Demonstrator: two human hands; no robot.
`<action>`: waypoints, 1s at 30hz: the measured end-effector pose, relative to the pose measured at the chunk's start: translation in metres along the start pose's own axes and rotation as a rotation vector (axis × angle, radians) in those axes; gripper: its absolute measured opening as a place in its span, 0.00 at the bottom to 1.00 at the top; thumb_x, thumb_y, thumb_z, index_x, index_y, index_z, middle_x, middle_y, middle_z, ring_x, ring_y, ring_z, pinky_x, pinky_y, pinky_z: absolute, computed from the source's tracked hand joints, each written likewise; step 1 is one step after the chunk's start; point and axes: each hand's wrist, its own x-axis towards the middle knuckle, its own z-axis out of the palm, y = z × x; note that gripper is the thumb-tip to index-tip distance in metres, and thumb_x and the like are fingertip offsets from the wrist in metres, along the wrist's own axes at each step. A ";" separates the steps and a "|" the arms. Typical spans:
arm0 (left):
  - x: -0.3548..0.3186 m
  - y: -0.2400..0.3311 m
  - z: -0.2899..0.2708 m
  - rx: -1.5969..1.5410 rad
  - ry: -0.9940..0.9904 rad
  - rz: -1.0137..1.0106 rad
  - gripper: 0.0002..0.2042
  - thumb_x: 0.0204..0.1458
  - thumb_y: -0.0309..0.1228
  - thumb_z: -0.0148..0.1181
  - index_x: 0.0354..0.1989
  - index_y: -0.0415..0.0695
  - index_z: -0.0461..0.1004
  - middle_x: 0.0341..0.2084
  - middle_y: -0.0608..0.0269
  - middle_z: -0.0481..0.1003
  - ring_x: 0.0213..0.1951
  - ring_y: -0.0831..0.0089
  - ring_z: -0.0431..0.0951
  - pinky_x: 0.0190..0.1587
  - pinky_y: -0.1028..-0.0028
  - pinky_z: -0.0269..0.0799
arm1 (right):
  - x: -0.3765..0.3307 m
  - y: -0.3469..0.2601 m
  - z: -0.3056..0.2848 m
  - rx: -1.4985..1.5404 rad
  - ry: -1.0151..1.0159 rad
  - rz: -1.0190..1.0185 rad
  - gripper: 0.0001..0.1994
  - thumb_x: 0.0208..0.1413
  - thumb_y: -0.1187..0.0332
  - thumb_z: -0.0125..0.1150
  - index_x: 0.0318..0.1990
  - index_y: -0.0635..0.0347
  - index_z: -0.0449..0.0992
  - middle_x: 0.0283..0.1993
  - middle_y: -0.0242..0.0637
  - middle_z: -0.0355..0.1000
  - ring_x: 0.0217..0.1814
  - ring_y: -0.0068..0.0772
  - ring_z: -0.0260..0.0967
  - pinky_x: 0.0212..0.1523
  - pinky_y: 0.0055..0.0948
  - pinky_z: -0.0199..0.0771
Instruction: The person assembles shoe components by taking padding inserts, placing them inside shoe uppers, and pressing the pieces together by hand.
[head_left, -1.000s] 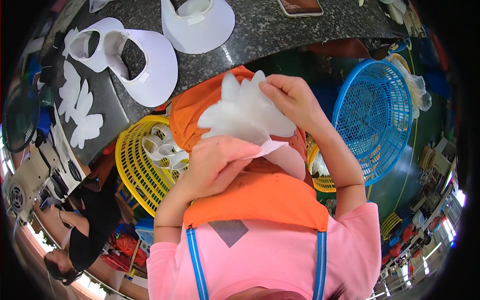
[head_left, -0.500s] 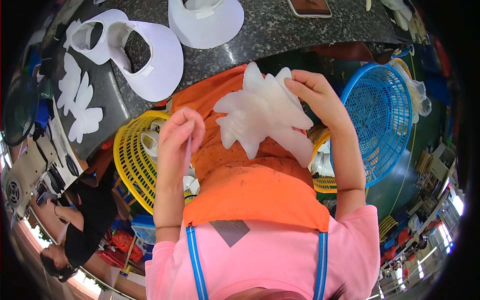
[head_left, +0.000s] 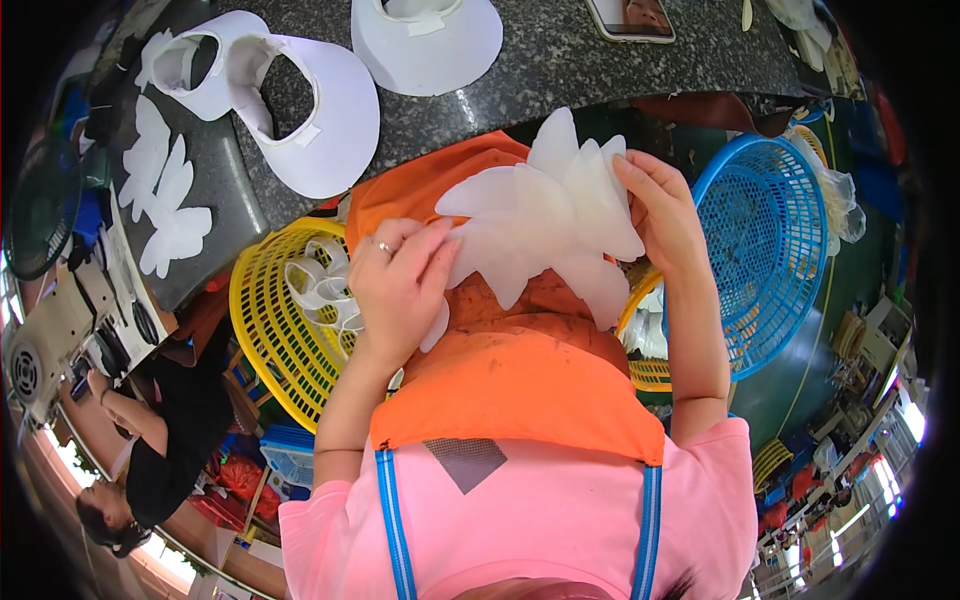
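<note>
The white petalled sheet (head_left: pixel 545 215) lies between left fingers (head_left: pixel 428 243) and right fingers (head_left: pixel 654 174).

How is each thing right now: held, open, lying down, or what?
Petals, spread out, held
Right hand, pinching the petals' right edge
Left hand, touching their left edge
Visors, lying on the table
Phone, screen up
Left yellow basket, uncovered, holding white loops
Blue basket, uncovered

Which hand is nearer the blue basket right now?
Right. The right hand is just left of the blue basket, at the right edge of the white petal-shaped pieces; the left hand is farther off, at their left side.
</note>
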 end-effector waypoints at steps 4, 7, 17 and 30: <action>0.002 -0.003 -0.004 0.146 0.239 0.565 0.14 0.36 0.24 0.69 0.36 0.46 0.80 0.28 0.68 0.71 0.22 0.71 0.66 0.24 0.73 0.58 | -0.007 0.004 0.000 -0.034 0.087 0.012 0.10 0.60 0.65 0.55 0.38 0.63 0.77 0.26 0.23 0.69 0.23 0.09 0.60 0.22 0.12 0.56; 0.002 -0.001 -0.004 0.158 0.241 0.705 0.15 0.33 0.24 0.69 0.35 0.47 0.80 0.30 0.70 0.70 0.21 0.74 0.64 0.23 0.74 0.55 | -0.011 0.007 0.003 -0.093 0.149 -0.072 0.10 0.60 0.66 0.55 0.36 0.63 0.77 0.25 0.22 0.68 0.22 0.09 0.59 0.22 0.13 0.56; 0.002 -0.009 -0.008 0.223 0.220 0.761 0.15 0.36 0.20 0.68 0.36 0.44 0.80 0.33 0.66 0.71 0.22 0.72 0.65 0.24 0.71 0.58 | -0.013 0.003 0.009 -0.113 0.184 -0.057 0.10 0.60 0.66 0.55 0.37 0.65 0.77 0.26 0.24 0.70 0.25 0.11 0.62 0.25 0.15 0.61; -0.014 -0.015 -0.020 0.114 0.041 0.817 0.15 0.33 0.24 0.64 0.35 0.43 0.80 0.39 0.66 0.77 0.19 0.77 0.67 0.24 0.75 0.59 | 0.035 0.051 0.028 -0.247 -0.085 0.165 0.12 0.58 0.65 0.57 0.40 0.66 0.76 0.28 0.27 0.70 0.27 0.14 0.65 0.26 0.16 0.63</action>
